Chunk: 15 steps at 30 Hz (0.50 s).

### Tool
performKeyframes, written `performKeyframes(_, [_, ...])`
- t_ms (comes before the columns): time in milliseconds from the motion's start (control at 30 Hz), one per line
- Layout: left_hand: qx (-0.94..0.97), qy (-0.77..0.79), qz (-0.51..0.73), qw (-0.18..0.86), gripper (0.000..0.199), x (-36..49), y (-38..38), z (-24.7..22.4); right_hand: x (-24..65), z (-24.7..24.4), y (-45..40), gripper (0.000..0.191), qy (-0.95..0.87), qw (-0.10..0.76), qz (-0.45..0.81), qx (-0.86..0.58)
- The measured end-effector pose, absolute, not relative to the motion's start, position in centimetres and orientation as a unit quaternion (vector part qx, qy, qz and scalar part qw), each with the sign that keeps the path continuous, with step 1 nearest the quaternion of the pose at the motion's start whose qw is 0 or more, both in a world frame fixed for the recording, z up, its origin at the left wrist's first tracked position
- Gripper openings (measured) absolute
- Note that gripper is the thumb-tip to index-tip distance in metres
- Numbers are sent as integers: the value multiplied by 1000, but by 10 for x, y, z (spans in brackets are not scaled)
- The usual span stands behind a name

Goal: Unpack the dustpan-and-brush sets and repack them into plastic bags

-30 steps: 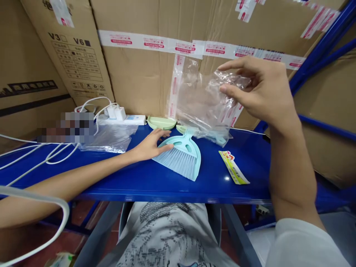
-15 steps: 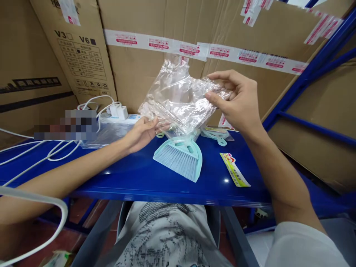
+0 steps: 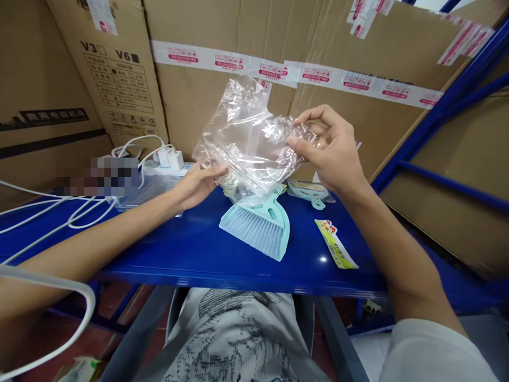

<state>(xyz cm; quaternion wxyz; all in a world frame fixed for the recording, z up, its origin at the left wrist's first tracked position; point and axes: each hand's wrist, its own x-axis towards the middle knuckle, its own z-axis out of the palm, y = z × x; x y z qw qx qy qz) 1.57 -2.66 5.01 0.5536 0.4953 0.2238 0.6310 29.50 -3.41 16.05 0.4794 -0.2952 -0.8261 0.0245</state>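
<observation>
A clear, crinkled plastic bag (image 3: 250, 138) is stretched between my two hands above the table. My left hand (image 3: 199, 185) pinches its lower left corner, and my right hand (image 3: 330, 146) grips its right side between thumb and fingers. Below the bag, a small light-blue brush (image 3: 252, 228) lies in a matching dustpan (image 3: 284, 228) on the blue table (image 3: 167, 254). The bag's lower edge covers part of their handles. To the right lies a yellow and white printed card (image 3: 336, 244).
Another light-blue handled item (image 3: 312, 193), partly in clear wrapping, lies behind the dustpan. White cables (image 3: 79, 212) and a power strip with a white plug (image 3: 170, 158) occupy the left. Large cardboard boxes (image 3: 222, 21) stand along the back. A blue metal frame (image 3: 449, 185) rises at right.
My right hand has shifted slightly left and my left hand slightly left too, with the bag still between them. More of the dustpan's handle shows. Brush, dustpan and card stay put.
</observation>
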Motion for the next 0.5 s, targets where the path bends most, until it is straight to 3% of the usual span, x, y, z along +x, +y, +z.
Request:
performKeyframes(200, [534,228,569,582,35,18,-32,47,286,157,-42,43,-814,494,113,-285])
performKeyframes(367, [537,265,628,497,37,4,-28,65,282,152,-49,43,-821,474,146,-282])
performKeyframes(500, [516,323,662,437,24,-32,-8,89,284,154,-53,38,-833,434,179,-292])
